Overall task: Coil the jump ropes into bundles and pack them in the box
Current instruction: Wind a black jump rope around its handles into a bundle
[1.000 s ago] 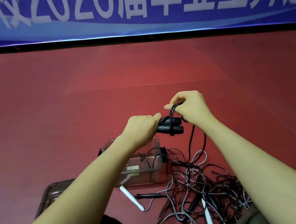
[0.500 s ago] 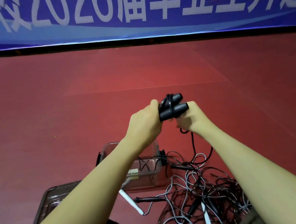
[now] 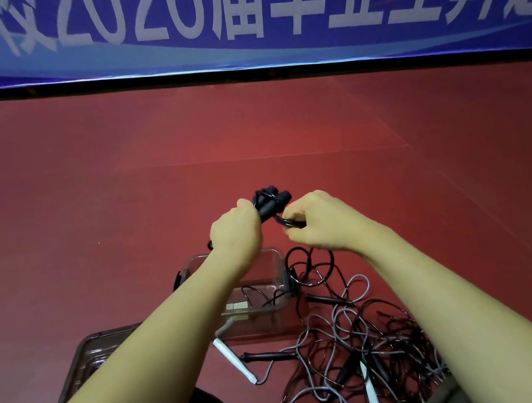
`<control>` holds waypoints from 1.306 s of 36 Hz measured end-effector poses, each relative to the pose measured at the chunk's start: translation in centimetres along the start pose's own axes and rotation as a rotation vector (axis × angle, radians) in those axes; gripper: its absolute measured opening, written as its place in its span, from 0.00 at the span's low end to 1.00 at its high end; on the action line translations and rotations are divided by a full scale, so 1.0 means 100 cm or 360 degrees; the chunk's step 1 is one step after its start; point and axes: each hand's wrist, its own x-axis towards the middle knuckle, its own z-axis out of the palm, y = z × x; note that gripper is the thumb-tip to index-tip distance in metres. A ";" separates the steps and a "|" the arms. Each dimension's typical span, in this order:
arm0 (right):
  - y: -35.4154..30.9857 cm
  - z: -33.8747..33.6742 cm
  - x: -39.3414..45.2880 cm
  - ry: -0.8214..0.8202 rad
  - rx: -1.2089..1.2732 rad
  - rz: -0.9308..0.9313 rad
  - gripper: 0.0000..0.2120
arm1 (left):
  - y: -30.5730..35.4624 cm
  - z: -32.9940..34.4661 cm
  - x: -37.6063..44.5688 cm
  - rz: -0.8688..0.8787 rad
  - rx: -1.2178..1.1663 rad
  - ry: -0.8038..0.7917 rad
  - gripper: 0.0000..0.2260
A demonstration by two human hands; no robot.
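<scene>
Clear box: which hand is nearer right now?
Left. The left hand grips the black handles right above the clear box's far rim; the right hand pinches the black cord further right.

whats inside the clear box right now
A bit of dark cord shows through the clear box, and a pale label-like patch shows at its front wall. The left forearm covers the rest, so I cannot tell what else it holds.

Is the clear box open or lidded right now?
Open. The clear box has no lid on its rim; a brown lid lies flat on the floor beside it, partly under the left forearm.
</scene>
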 end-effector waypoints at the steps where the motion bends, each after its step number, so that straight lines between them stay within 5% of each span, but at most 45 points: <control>1: -0.001 -0.002 0.000 0.0040 -0.0193 -0.0050 0.05 | -0.002 0.002 0.000 0.0042 0.0063 -0.0018 0.07; 5: 0.001 -0.002 0.001 0.0406 -0.0419 -0.0138 0.12 | -0.005 0.003 0.002 0.0217 0.0220 -0.0044 0.07; 13: 0.015 0.012 0.018 0.0752 0.0420 0.0372 0.06 | -0.008 0.006 0.008 0.0544 0.0437 -0.0001 0.11; 19: 0.017 0.008 0.019 0.0741 0.0419 0.0609 0.16 | -0.012 0.005 0.012 0.0784 0.0536 0.0034 0.09; 34: 0.029 0.001 0.012 0.0577 0.0205 0.0700 0.16 | -0.014 -0.005 0.015 0.1627 0.0058 0.0547 0.05; 37: 0.034 0.001 0.013 0.0584 0.0266 0.0658 0.14 | -0.008 -0.012 0.008 0.1528 -0.0200 0.0489 0.04; 42: 0.026 -0.002 0.013 0.0462 0.0278 0.0674 0.14 | 0.008 -0.026 -0.007 0.0774 -0.0553 0.0124 0.06; 47: 0.023 0.004 0.012 0.0346 0.0611 0.0512 0.16 | 0.018 -0.022 -0.003 0.0436 -0.0685 0.0140 0.06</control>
